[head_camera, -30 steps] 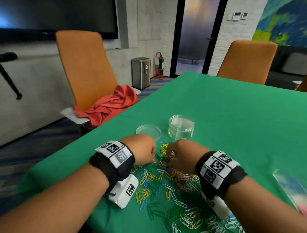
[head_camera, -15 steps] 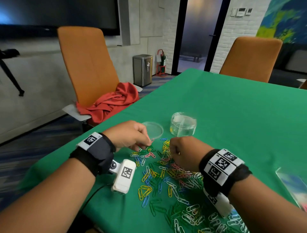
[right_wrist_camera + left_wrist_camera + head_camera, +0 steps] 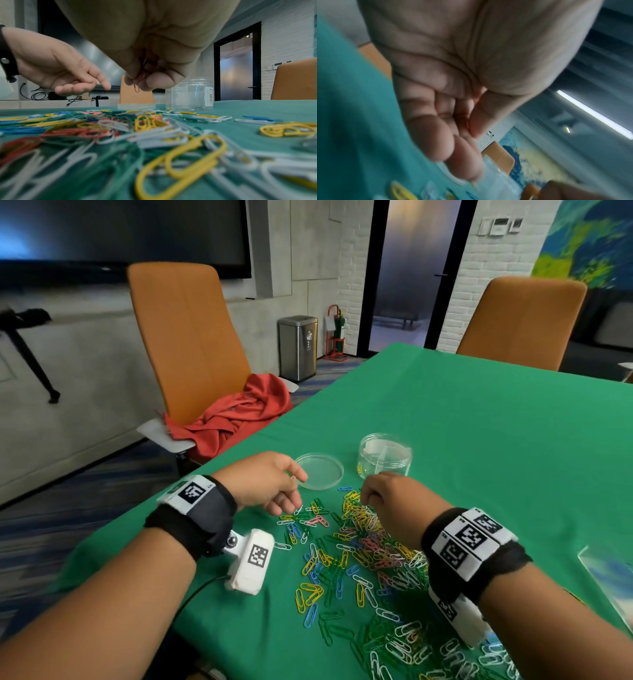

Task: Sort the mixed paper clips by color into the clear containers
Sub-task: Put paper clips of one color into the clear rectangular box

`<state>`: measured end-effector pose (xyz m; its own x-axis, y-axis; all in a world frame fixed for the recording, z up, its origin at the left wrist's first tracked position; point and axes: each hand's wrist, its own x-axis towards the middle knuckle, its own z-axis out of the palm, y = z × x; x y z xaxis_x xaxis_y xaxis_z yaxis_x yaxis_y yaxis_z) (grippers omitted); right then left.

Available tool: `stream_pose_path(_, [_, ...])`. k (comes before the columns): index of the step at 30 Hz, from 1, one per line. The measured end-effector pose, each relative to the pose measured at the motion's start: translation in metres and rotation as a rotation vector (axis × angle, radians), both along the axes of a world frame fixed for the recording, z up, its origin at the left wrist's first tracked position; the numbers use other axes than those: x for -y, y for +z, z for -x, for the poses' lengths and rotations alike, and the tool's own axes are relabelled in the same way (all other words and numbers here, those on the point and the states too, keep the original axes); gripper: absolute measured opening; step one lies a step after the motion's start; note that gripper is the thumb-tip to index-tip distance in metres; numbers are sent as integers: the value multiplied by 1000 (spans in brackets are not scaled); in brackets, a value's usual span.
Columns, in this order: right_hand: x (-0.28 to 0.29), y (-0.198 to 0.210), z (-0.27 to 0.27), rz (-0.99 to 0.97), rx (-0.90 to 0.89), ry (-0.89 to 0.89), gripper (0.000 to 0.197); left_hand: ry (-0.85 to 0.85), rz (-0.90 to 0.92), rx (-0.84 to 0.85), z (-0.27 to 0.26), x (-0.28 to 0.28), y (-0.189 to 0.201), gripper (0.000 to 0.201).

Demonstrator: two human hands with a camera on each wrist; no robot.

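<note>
A mixed pile of coloured paper clips [image 3: 359, 542] [image 3: 120, 128] lies spread on the green tablecloth [image 3: 479, 440]. Beyond it stand a clear jar [image 3: 385, 455] [image 3: 192, 94] with a few yellow clips inside and a shallow clear lid [image 3: 320, 474] [image 3: 136, 106]. My left hand [image 3: 296, 491] [image 3: 469, 125] [image 3: 96, 85] hovers at the lid's near left rim, thumb pressed to fingers on a thin reddish clip. My right hand [image 3: 368, 498] [image 3: 140, 82] is curled above the pile's far end, just before the jar, gripping red paper clips [image 3: 137, 83].
The table's left edge runs close to my left forearm. An orange chair [image 3: 185, 344] with a red cloth [image 3: 233, 419] stands beside it, a second orange chair [image 3: 520, 323] at the far side. A clear plastic sheet [image 3: 609, 573] lies at the right edge.
My left hand has risen off the pile and moved left and forward to the lid's rim. My right hand has stayed curled at the pile's far end.
</note>
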<state>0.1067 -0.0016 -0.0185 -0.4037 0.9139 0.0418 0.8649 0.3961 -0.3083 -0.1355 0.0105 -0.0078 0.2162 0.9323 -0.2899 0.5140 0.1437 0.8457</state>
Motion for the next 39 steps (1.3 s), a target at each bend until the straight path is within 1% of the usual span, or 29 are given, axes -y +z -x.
stream_pose_path(2, [0, 0, -1, -19, -17, -17, 26, -141, -50, -296, -2, -1, 3, 29])
stream_pose_path(4, [0, 0, -2, -21, -18, -26, 25, -239, -123, -519, -8, -2, 8, 29])
stream_pose_path(7, [0, 0, 0, 35, 7, -40, 22, -334, -220, -716, -23, -1, 11, 20])
stream_pose_path(9, [2, 1, 2, 63, 55, -34, 17, -399, -275, -884, -33, -4, 8, 32])
stream_pose_path(10, [3, 1, 3, 66, 82, -27, 17, -420, -291, -958, -38, -6, 5, 39])
stream_pose_path(11, [4, 2, 3, 74, 102, -15, 21, -439, -314, -1009, -42, -8, 3, 42])
stream_pose_path(13, [6, 3, 2, 108, 141, -5, 26, -470, -346, -1068, -49, -8, 0, 41])
stream_pose_path(15, [9, 5, 3, 114, 158, -10, 20, -473, -347, -1052, -50, -7, 1, 29])
stream_pose_path(17, [11, 7, 4, 91, 149, -5, 8, -431, -309, -952, -46, -9, 5, 14])
stream_pose_path(18, [12, 8, 5, 99, 145, 9, 13, -424, -289, -895, -43, -10, 7, 11])
stream_pose_path(20, [13, 10, 6, 136, 159, 29, 27, -419, -241, -783, -38, -11, 9, 13])
stream_pose_path(21, [12, 10, 6, 152, 164, 36, 30, -399, -207, -712, -37, -12, 7, 15])
stream_pose_path(22, [12, 9, 6, 167, 163, 43, 30, -335, -129, -606, -35, -12, 6, 15])
stream_pose_path(23, [11, 8, 6, 177, 159, 49, 27, -282, -109, -509, -34, -11, 3, 14])
stream_pose_path(25, [11, 5, 5, 168, 165, 50, 18, -206, -60, -366, -31, -11, -3, 23])
stream_pose_path(27, [12, 3, 5, 134, 173, 44, 14, -146, -11, -202, -31, -12, -10, 32])
stream_pose_path(29, [11, 2, 5, 101, 170, 44, 15, -145, -16, -105, -32, -12, -11, 24])
stream_pose_path(31, [9, 1, 5, 96, 166, 52, 18, -171, -40, -119, -32, -14, -11, 14])
stream_pose_path(32, [9, 1, 5, 100, 171, 57, 19, -208, -80, -186, -33, -14, -9, 11])
stream_pose_path(35, [9, 1, 6, 93, 192, 68, 15, -364, -300, -594, -36, -10, 0, 10])
stream_pose_path(36, [9, 1, 7, 82, 198, 69, 13, -411, -350, -694, -38, -7, 4, 9])
stream_pose_path(39, [7, 0, 7, 73, 200, 70, 14, -510, -395, -829, -44, 0, 6, 14])
